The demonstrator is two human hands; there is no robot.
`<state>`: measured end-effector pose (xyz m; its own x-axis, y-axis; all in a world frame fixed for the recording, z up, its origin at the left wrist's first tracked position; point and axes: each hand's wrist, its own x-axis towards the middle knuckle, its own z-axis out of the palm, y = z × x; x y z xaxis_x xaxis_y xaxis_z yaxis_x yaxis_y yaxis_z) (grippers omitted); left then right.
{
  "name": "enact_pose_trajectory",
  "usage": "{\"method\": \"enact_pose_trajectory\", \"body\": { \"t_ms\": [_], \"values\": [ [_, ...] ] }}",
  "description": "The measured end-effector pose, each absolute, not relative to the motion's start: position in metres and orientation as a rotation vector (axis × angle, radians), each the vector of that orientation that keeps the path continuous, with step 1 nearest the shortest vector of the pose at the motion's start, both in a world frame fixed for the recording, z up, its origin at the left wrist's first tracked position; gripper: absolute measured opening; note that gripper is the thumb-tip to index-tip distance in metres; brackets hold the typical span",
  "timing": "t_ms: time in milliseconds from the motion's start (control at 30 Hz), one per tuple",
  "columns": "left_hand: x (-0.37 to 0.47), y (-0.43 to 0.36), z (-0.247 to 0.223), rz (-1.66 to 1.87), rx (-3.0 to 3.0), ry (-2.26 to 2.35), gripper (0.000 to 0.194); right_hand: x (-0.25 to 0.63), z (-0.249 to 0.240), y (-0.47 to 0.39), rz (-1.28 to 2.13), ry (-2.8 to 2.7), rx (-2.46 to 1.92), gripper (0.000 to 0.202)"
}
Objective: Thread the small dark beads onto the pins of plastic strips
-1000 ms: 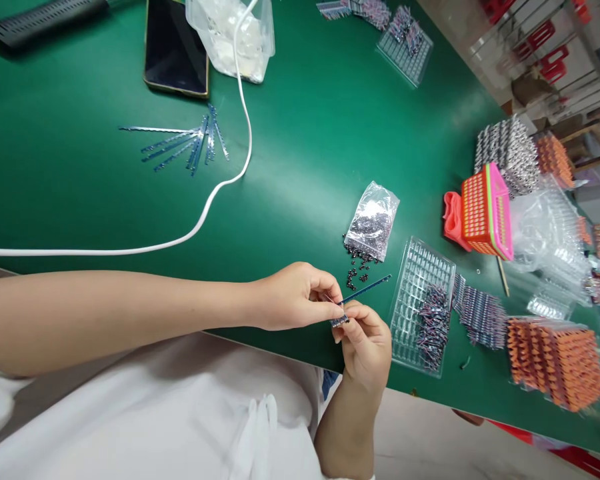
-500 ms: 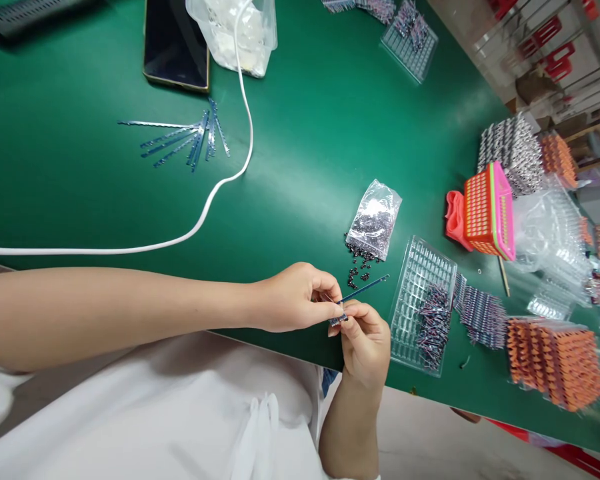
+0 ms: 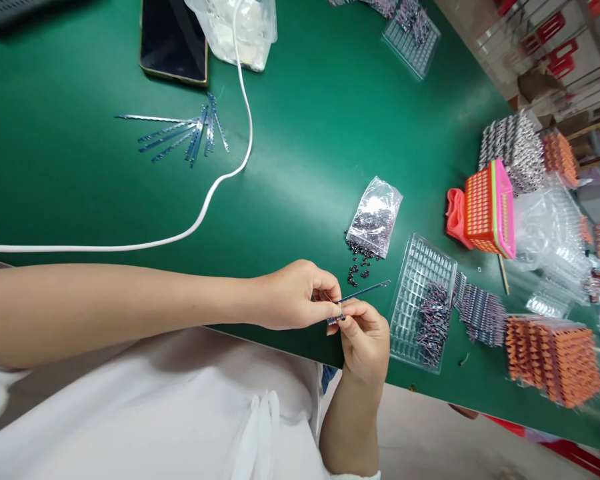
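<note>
- Blue, thin strip (image 3: 366,291) juts from between left hand (image 3: 296,297) and right hand (image 3: 368,341), its tip slightly lower than before.
- Both stay pinched on a small, dark, pale-flecked piece (image 3: 334,320): fine fingerwork continues.

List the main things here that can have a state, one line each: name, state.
Left hand, pinching small piece
Right hand, pinching its end
Single blue strip, jutting from fingers
Fan of strips, spread out
Plastic bag, part-filled
Dark beads, loose beside bag
Near tray, part-filled
Far tray, part-filled
Phone, screen dark
White cable, uncoiled
Orange pieces, stacked
</note>
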<state>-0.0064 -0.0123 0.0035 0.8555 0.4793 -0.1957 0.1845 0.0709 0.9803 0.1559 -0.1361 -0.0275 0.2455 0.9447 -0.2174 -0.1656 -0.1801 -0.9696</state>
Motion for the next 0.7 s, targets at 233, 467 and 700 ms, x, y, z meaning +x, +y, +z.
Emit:
{"method": "enact_pose_trajectory", "body": {
  "t_ms": [233, 467, 700],
  "values": [
    [-0.0082, -0.0116, 0.0042, 0.22, 1.547, 0.549, 0.018, 0.1567, -0.0263, -0.1344, 1.243, -0.794, -1.341, 0.013],
    [-0.0071, -0.0114, 0.0038, 0.234, 1.552, 0.534, 0.02, 0.1569, -0.025, -0.1326, 1.282, -0.775, -1.314, 0.008],
    [-0.0073, -0.0112, 0.0026, 0.233, 1.583, 0.561, 0.021, 0.1571, -0.0269, -0.1347, 1.298, -0.719, -1.304, 0.006]
  ]
}}
